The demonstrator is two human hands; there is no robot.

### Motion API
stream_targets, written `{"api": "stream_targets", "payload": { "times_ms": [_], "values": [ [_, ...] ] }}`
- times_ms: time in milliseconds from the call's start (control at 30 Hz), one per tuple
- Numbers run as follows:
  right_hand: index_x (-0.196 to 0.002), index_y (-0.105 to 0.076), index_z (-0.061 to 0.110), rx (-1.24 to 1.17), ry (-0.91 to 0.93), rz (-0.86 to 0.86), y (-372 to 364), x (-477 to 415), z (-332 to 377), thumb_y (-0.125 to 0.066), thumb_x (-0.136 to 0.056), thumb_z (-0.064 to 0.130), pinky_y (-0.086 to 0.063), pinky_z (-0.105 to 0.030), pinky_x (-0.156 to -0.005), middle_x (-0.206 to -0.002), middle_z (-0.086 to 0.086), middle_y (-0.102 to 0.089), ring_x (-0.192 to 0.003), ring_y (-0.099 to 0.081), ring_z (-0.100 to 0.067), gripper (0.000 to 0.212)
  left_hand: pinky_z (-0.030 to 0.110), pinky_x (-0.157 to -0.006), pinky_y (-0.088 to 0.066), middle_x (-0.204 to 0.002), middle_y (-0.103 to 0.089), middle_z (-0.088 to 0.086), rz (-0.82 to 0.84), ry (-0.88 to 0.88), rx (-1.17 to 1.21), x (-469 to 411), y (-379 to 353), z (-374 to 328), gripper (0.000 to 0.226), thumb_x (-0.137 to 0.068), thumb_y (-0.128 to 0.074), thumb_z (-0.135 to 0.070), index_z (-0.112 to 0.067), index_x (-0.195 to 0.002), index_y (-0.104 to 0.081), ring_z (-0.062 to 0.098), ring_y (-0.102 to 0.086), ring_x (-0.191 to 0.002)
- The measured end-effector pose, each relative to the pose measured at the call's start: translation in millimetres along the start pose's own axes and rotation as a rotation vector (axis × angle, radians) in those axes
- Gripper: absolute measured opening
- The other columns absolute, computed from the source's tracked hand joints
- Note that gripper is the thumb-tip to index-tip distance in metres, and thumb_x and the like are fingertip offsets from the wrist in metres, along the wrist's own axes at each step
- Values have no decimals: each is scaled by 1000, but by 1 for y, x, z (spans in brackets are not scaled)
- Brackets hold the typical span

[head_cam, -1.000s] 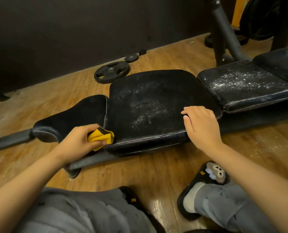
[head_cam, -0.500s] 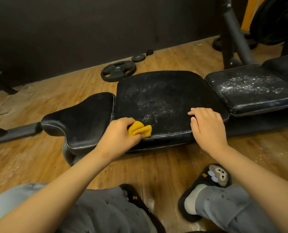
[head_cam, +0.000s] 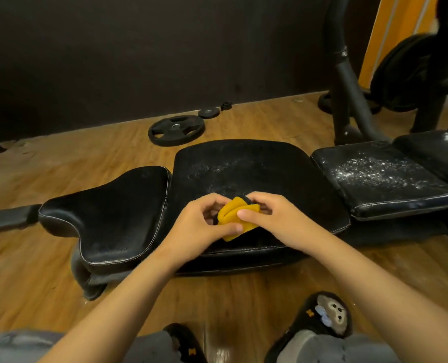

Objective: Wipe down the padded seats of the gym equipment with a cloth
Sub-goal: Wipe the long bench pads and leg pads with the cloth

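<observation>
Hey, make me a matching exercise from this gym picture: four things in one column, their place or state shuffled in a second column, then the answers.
Column one
1. yellow cloth
2. large weight plate
3. rectangular pad
4. animal-face slipper

Column two
A. lying flat on the wooden floor near the dark wall
B. speckled with white residue
C. pinched by the left hand and right hand above the middle pad
D. worn, lower right of the view

Pairs: 1-C, 2-A, 3-B, 4-D
</observation>
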State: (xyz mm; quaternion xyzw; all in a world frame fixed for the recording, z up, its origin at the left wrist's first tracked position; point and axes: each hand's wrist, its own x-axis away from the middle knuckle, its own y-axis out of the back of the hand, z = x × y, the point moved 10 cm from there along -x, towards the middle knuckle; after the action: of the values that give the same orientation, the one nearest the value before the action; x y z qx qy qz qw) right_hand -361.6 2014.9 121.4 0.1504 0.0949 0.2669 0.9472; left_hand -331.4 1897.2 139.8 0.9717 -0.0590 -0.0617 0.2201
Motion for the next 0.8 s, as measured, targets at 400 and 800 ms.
{"api": "stream_targets", "payload": {
  "times_ms": [400,800],
  "values": [
    [-98,-63,13,-34,-56,-86,-7,-40,17,-74,-80,30,-55,-35,-82,-96,-7,-71,-92,-67,-24,27,32,-79,-56,-99,-73,15,-75,157,415,-27,44,28,60,-59,-82,-12,-15,-114,-56,26,-71,-89],
    [-104,-61,23,287,-79,-25,5,-73,18,-74,-80,26,-54,-37,-83,-99,7,-65,-93,-62,-10,28,25,-81,-53,-100,-63,-4,-86,-42,-211,-68,65,18,35,-78,-77,-34,-25,-108,-62,10,-61,-90]
  ]
}}
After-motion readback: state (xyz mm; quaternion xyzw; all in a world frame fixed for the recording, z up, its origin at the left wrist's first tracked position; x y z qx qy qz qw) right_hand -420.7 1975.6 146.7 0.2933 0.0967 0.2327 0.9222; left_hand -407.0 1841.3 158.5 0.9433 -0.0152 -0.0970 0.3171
